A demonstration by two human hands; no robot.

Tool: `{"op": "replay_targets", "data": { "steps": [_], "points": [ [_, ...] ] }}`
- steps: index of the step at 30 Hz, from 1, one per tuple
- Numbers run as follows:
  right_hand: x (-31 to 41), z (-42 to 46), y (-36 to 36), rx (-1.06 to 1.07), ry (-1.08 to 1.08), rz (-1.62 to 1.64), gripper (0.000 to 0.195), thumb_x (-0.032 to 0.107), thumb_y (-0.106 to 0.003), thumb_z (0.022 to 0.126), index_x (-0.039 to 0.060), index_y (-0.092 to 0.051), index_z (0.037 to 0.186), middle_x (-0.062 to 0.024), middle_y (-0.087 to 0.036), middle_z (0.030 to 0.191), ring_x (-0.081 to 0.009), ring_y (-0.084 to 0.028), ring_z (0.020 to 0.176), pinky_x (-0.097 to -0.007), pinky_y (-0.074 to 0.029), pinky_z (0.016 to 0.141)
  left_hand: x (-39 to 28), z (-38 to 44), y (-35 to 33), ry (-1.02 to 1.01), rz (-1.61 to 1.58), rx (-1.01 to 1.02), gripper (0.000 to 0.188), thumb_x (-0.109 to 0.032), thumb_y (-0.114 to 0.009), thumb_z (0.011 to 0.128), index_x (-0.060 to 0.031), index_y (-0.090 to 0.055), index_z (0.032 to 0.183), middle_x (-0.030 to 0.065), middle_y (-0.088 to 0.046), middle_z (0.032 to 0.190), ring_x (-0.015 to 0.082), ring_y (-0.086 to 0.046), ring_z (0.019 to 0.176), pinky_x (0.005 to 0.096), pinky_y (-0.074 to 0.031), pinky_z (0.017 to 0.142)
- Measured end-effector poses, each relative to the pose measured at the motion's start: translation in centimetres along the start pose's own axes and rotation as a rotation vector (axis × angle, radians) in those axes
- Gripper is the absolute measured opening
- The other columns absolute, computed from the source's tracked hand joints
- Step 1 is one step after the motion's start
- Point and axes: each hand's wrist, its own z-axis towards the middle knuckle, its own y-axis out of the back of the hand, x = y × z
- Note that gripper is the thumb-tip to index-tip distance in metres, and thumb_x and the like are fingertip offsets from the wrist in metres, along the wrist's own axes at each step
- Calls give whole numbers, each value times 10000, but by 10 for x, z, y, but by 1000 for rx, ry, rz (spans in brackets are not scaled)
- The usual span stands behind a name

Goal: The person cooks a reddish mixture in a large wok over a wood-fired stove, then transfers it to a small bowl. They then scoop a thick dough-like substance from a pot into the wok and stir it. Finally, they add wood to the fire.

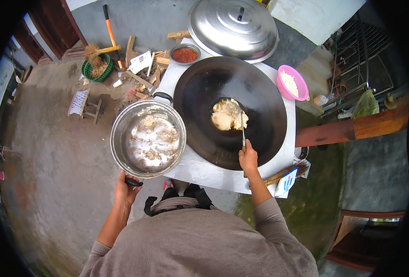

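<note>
My left hand [125, 189] grips the black side handle of a steel pot [149, 138], which tilts beside the wok and has pale residue smeared over its inner bottom. With my right hand [248, 158] I hold the wooden handle of a metal spatula [243, 133]. Its far end touches a pale, soft lump of food [227, 114] lying in yellowish oil. That lump sits at the bottom of a large dark wok [204, 145], set into a white-topped stove [190, 169]. The spatula's blade is mostly hidden by the food.
Behind the wok leans a big metal lid [225, 31]. A bowl of red chili sauce [184, 55] and a pink basket of pale pieces [289, 83] flank it. A straw brush [277, 176] and a white packet [286, 182] lie front right. Firewood [138, 79] litters the floor left.
</note>
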Motion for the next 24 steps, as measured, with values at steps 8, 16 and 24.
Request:
{"op": "replay_targets", "data": {
  "steps": [8,16,24],
  "points": [
    [4,-3,9,-31,4,-11,487,51,-551,749,-27,-447,1219,-258,-598,890,-378,-591,830,-402,-463,763,-19,1,20,18,264,116,340,-432,-431,897,-108,-507,824,37,-537,750,181,-530,683,365,-465,615],
    [-1,-2,25,41,-20,-102,492,56,-557,766,-10,-435,1238,-256,-596,917,-363,-596,852,-368,-461,773,-36,-3,12,82,377,213,367,-450,-454,880,-95,-517,811,44,-551,759,189,-564,681,357,-472,594],
    [-33,6,3,-181,18,242,511,53,-533,804,29,-390,1294,-65,-524,628,-131,-487,459,-274,-420,411,-31,10,19,164,141,340,297,-362,-549,853,-99,-543,716,61,-597,703,205,-593,672,365,-505,584]
  ]
}}
